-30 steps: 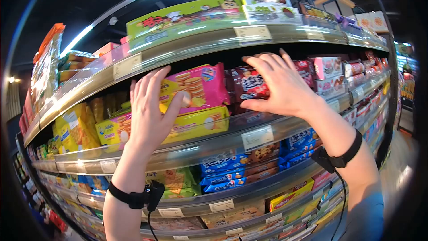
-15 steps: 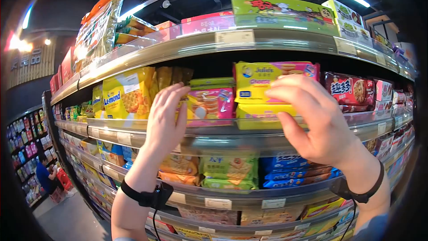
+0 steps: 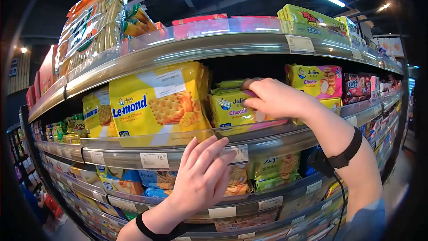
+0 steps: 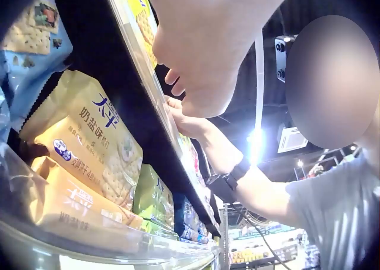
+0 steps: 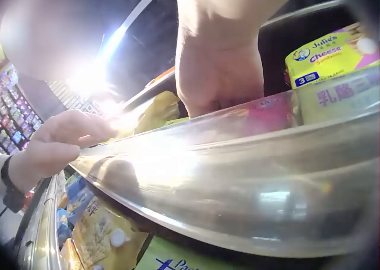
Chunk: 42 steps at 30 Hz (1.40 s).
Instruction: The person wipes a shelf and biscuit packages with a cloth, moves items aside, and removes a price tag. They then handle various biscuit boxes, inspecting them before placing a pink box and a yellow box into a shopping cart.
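Note:
My right hand (image 3: 281,100) reaches over the shelf's front lip at a yellow and pink pack of Julie's cheese sandwich biscuits (image 3: 229,112). Its fingers and thumb point left across the pack's upper right part, with a gap between them. In the right wrist view the lip and the palm hide the fingertips. My left hand (image 3: 201,172) is lower, before the shelf edge and its price tags, fingers extended and nothing held. A large yellow Le-mond biscuit pack (image 3: 156,107) stands upright just above and left of it.
Another stack of Julie's cheese packs (image 3: 314,82) lies to the right, before dark red cookie packs (image 3: 356,87). A clear lip (image 5: 237,124) runs along the shelf front. Above hangs the upper shelf edge (image 3: 187,47); cracker packs (image 4: 89,139) fill the shelf below.
The view has shifted left along the shelf and closer. My right hand has moved from the right cheese stack to the left cheese pack. My left hand has dropped below the shelf lip.

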Tool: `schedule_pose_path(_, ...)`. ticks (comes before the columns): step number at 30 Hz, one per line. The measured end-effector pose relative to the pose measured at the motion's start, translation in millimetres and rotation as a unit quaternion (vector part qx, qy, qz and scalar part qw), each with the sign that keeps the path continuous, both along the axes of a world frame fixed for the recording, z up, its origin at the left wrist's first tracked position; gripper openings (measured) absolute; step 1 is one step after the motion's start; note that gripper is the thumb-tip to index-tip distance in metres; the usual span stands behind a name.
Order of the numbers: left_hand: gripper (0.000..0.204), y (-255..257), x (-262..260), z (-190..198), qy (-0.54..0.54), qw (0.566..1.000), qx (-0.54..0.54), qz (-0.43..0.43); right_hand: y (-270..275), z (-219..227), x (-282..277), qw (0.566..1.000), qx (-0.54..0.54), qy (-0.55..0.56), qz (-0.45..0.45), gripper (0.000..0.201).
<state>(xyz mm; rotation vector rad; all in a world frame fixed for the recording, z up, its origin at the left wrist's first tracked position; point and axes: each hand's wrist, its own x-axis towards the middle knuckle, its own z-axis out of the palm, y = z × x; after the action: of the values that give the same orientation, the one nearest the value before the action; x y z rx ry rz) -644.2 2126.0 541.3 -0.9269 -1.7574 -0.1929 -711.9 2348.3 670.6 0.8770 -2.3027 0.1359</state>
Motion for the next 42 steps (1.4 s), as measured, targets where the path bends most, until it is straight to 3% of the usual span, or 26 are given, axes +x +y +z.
schedule_pose_path(3, 0.035, -8.3, 0.1, -3.6, -0.010, 1.000, -0.004, -0.026, -4.2, -4.7, -0.9, 0.998, -0.056, -0.026, 0.011, 0.029)
schedule_pose_path(5, 0.035, -11.8, -0.1, -5.9, -0.009, 0.999, -0.007, -0.030, -8.5, -6.7, -2.5, 0.990, -0.122, -0.041, 0.066, 0.022)
schedule_pose_path(9, 0.035, -9.9, 2.3, -5.2, -0.017, 0.999, -0.028, -0.039, -13.1, 0.7, 9.6, 0.969, -0.210, -0.126, 0.035, 0.016)
schedule_pose_path(11, 0.034, -6.7, 3.5, -1.8, -0.023, 0.998, -0.038, -0.039, -10.5, 2.8, 0.4, 0.976, -0.171, 0.074, 0.112, 0.014)
schedule_pose_path(13, 0.036, -2.1, 4.6, 2.4, -0.020, 0.998, -0.052, -0.034, -13.3, 0.3, 1.0, 0.970, -0.179, 0.095, 0.133, 0.012)
schedule_pose_path(15, 0.036, 4.6, 7.6, 9.8, -0.023, 0.998, -0.052, -0.024, -18.7, -4.5, 5.8, 0.956, -0.144, 0.215, 0.141, 0.013)
schedule_pose_path(19, 0.040, 30.4, 1.4, 30.4, -0.041, 0.999, -0.008, 0.003, -18.3, -5.6, 5.2, 0.936, -0.110, 0.312, 0.118, 0.014)
schedule_pose_path(25, 0.040, 57.3, -29.8, 60.0, -0.061, 0.994, -0.031, 0.079, -9.3, -0.5, 1.3, 0.925, -0.142, 0.334, 0.112, 0.014)
schedule_pose_path(27, 0.044, 69.2, -37.1, 73.5, -0.175, 0.978, -0.025, 0.110, -8.0, 0.3, -1.2, 0.917, -0.150, 0.348, 0.123, 0.015)
schedule_pose_path(29, 0.051, 76.2, -53.1, 85.1, -0.179, 0.974, -0.048, 0.131, -8.5, 0.1, -4.2, 0.914, -0.149, 0.358, 0.117, 0.015)
schedule_pose_path(32, 0.075, 89.0, -57.7, 103.9, -0.336, 0.923, -0.058, 0.179, -7.8, -1.0, -11.6, 0.901, -0.135, 0.403, 0.089, 0.016)
schedule_pose_path(35, 0.076, 91.4, -66.1, 102.5, -0.347, 0.916, -0.064, 0.190, -8.6, -2.5, -13.2, 0.895, -0.125, 0.421, 0.079, 0.016)
schedule_pose_path(39, 0.063, 86.4, -53.4, 84.4, -0.222, 0.952, -0.051, 0.205, -8.5, -0.5, -15.4, 0.894, -0.132, 0.410, 0.122, 0.016)
schedule_pose_path(41, 0.058, 82.8, -44.3, 72.4, -0.120, 0.980, -0.026, 0.158, -6.7, -1.7, -16.4, 0.897, -0.138, 0.402, 0.120, 0.017)
schedule_pose_path(42, 0.058, 85.7, -29.5, 75.1, -0.121, 0.979, -0.027, 0.160, -6.4, -2.3, -16.6, 0.900, -0.142, 0.394, 0.119, 0.017)
